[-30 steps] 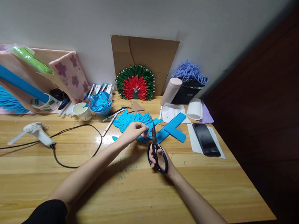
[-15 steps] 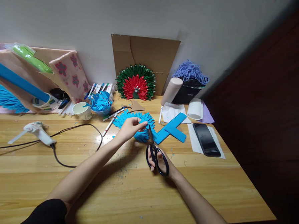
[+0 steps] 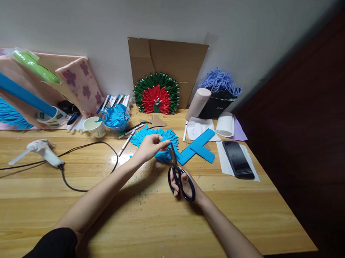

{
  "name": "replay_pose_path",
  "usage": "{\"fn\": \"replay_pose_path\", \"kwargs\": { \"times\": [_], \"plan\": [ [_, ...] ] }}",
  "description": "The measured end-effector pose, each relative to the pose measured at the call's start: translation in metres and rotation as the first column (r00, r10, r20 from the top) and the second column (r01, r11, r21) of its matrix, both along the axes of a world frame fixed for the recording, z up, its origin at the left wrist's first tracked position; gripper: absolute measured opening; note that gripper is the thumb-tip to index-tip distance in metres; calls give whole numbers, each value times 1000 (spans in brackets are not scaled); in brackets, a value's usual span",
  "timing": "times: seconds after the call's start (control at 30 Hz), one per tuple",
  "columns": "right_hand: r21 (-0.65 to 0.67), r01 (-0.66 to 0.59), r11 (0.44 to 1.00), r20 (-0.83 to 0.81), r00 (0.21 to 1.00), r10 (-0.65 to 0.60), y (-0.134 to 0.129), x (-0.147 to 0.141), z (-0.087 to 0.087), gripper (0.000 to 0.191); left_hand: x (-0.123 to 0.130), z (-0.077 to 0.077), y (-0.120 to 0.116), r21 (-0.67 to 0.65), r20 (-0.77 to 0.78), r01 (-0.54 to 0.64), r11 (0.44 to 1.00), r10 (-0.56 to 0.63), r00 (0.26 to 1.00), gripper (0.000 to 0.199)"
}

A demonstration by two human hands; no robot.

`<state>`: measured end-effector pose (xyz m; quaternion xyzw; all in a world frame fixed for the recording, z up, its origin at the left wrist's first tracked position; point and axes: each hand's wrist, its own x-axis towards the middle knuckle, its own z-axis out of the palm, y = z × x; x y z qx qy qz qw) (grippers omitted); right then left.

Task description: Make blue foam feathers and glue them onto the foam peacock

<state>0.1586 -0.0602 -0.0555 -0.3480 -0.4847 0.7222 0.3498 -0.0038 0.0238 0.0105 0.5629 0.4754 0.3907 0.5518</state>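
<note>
My right hand has its fingers through the handles of black-handled scissors, whose blades point up and away from me. Just left of the blade tips, my left hand is closed in a pinch on a small blue piece, mostly hidden by the fingers. Behind and below that hand lies a blue petalled fan, made of many pointed pieces. Two flat blue strips lie crossed on the table to the right of the scissors.
A white glue gun with a black cord lies at left. A paper cup and a tub of blue scraps stand behind it. A red and green peacock fan leans on cardboard. A phone lies at right.
Hardly anything differs. The scissor blades look slightly more closed near my left fingertips; both hands keep nearly the same place, and the whole view has shifted a little.
</note>
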Motion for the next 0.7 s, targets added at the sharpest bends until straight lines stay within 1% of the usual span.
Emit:
{"fn": "replay_pose_path", "kwargs": {
  "times": [0.2,0.3,0.53,0.6,0.7],
  "plan": [
    [-68,12,998,-62,998,-17,2,-3,-1,66,1,1,0,-6,4,-2,1000,2,1000,30],
    [-72,41,997,-31,999,-43,2,-4,3,64,1,2,0,0,-3,-2,1000,2,1000,29],
    [-110,79,991,39,996,-75,2,-7,19,59,-1,4,-1,-14,6,-3,1000,3,1000,31],
    [-114,83,990,40,996,-79,2,-7,20,57,-1,5,-1,-16,4,-6,1000,6,1000,30],
    [-93,81,992,54,996,-76,2,-5,17,60,-1,5,-1,3,5,0,1000,0,1000,29]
  ]
}}
